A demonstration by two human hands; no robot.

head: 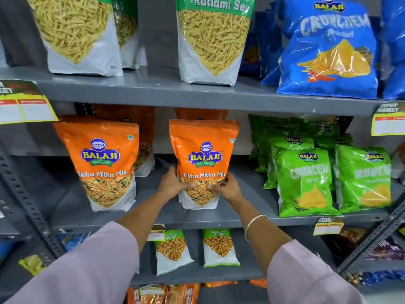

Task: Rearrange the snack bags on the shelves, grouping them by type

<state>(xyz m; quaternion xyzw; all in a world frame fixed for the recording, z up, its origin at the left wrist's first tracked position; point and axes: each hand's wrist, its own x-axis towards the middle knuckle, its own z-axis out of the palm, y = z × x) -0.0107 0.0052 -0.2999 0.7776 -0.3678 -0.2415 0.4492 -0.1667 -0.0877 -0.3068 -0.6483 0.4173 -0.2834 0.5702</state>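
An orange Tikha Mitha Mix bag (203, 154) stands upright in the middle of the grey middle shelf (153, 220). My left hand (173, 183) grips its lower left side and my right hand (225, 189) grips its lower right side. A second orange Tikha Mitha Mix bag (103, 159) stands upright to the left, with more orange bags behind both. Green Crunchem bags (304, 181) fill the right of this shelf. On the upper shelf stand Ratlami Sev bags (212, 38) and blue Crunchem bags (328, 49).
Two small Chana Jor Garam bags (219, 246) stand on the lower shelf, with orange packets below. Yellow price tags (26, 106) hang from shelf edges. A perforated grey upright (26, 205) runs down the left and another at the right.
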